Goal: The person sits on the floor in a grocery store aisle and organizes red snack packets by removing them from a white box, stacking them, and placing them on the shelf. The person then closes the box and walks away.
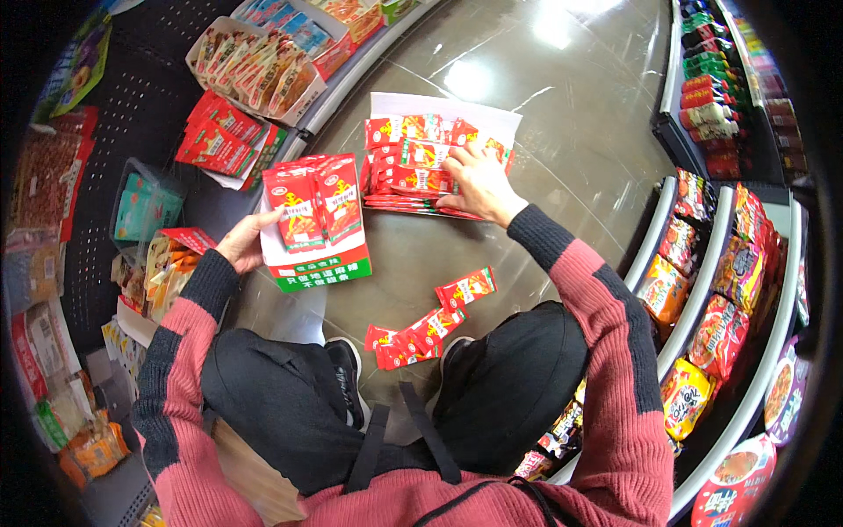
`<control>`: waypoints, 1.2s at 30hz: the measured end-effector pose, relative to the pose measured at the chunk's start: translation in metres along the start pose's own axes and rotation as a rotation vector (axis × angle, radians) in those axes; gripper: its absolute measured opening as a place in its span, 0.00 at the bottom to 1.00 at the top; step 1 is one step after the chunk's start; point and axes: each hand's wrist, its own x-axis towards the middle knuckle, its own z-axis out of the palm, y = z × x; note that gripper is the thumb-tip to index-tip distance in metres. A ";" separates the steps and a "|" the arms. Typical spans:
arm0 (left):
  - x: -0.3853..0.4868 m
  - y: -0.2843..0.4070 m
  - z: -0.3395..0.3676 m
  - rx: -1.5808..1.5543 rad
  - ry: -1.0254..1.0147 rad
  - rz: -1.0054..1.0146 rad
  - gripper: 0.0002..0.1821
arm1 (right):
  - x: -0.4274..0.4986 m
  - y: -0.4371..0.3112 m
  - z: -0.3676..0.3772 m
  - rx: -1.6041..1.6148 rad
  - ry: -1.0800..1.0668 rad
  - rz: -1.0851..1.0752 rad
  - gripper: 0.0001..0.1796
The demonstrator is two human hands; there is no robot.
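Observation:
My left hand (246, 242) grips the left side of a cardboard display box (320, 267) with a red and green front, where red snack packets (299, 211) stand in rows. My right hand (479, 181) reaches over a wider white-lidded box (448, 105) on the floor, its fingers on the red packets (420, 178) inside. Whether it grips one cannot be told. Several loose packets of the same kind (431, 329) lie on the floor between my shoes and the boxes.
Shelves on the left hold a box of snack packets (257, 66), red packets (220, 135) and a clear plastic bin (148, 204). On the right, curved shelves carry instant noodle packs (718, 336) and bottles (705, 99). My bent knees flank the loose packets.

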 end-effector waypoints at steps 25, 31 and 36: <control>0.064 -0.059 0.025 0.008 -0.316 -0.051 0.32 | 0.034 -0.075 -0.069 1.200 -0.241 0.309 0.13; 0.069 -0.095 0.010 -0.020 -0.275 -0.032 0.35 | 0.030 -0.112 0.012 0.992 -0.282 0.433 0.11; 0.067 -0.119 -0.013 -0.079 -0.243 -0.024 0.36 | 0.013 -0.133 0.050 0.626 -0.250 0.310 0.20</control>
